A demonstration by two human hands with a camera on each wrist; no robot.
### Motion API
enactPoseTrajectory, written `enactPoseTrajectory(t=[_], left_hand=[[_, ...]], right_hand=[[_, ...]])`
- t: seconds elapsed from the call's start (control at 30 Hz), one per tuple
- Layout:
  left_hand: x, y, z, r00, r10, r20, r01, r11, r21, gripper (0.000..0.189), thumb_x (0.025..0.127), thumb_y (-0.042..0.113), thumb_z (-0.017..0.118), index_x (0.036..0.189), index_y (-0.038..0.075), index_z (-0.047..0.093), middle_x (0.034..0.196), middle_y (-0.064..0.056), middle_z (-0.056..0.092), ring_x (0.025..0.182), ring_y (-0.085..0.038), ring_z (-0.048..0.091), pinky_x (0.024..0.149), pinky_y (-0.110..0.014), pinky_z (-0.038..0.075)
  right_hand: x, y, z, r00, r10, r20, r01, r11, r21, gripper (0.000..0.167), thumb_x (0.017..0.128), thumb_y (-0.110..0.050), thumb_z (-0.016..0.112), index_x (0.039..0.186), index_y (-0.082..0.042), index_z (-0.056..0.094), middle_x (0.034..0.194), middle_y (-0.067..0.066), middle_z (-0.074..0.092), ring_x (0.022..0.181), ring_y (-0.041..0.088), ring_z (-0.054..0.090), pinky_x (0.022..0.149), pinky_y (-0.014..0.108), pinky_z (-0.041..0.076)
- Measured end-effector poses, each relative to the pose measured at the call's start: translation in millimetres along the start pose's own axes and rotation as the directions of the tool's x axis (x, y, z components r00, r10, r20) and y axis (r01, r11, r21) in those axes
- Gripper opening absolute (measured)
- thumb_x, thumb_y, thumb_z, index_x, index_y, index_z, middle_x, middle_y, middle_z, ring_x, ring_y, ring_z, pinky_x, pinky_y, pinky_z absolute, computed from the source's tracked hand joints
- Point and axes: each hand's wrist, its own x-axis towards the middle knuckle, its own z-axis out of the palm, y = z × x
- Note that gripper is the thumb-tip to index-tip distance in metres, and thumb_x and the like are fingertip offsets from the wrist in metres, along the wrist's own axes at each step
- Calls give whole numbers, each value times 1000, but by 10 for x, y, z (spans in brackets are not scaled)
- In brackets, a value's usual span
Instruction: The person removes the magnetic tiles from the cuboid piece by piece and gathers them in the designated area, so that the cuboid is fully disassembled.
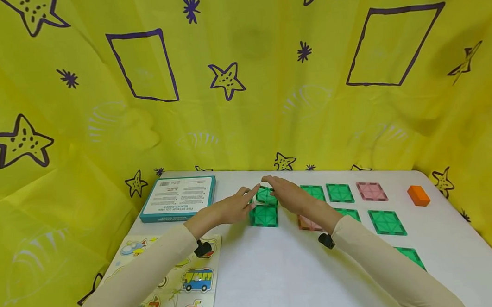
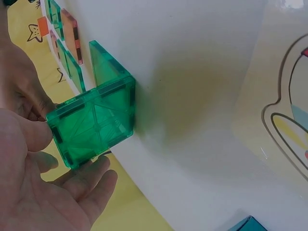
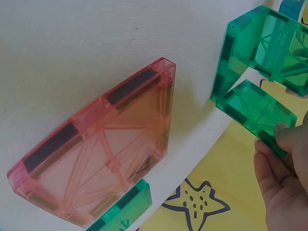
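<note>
At the worktop, my left hand pinches a green tile — my right hand, a second tile just beside it.

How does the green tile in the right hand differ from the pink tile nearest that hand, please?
The green tile is pinched by the right hand, while no hand touches the pink tile. The green tile appears raised off the table, while the pink tile lies flat on it. Both are translucent, with ribbed faces and dark edge strips.

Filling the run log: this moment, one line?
left hand: holds green tile | right hand: pinches another green tile | orange block: on table, right side
</note>
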Motion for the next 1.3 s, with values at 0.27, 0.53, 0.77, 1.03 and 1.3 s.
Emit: enactPoseTrajectory(t=[0.27,0.53,0.77,1.03,1.3], left_hand=[[-2,0,3,1000,9,-2,-9,1000,10,64,117,27,38,172,16,7,161,-19,33,108,-25,62,100,-40,54],[2,2,12,1000,1,0,-1,1000,11,63,117,27,38,172,15,8,163,-18,32,111,-25,62,102,-40,53],[10,-10,17,1000,12,-1,-12,1000,6,63,117,27,37,172,14,9,162,-19,32,117,-26,60,107,-42,52],[18,-14,14,1000,11,10,-11,1000,-3,64,117,28,37,172,13,7,163,-18,30,124,-27,58,111,-43,49],[41,-13,16,1000,-2,11,2,1000,-20,64,117,28,36,169,1,11,167,-20,27,151,-30,41,124,-46,35]], right_hand=[[14,0,-11,1000,7,17,-7,1000,8,50,106,-1,61,153,-5,44,144,19,62,133,38,61,112,52,49],[55,-44,-30,998,7,58,-3,998,-65,49,106,1,59,154,-4,47,128,16,64,115,30,66,104,44,56],[93,-95,-95,995,25,94,-13,992,-125,47,105,2,61,151,-3,53,116,15,63,96,24,63,93,37,61],[125,-90,-102,989,60,136,-42,990,-135,50,105,2,61,153,-4,51,115,16,62,88,22,62,85,34,63],[77,-36,-107,988,106,109,-102,994,-43,48,107,-2,60,154,-4,50,125,19,60,106,30,66,97,46,60]])
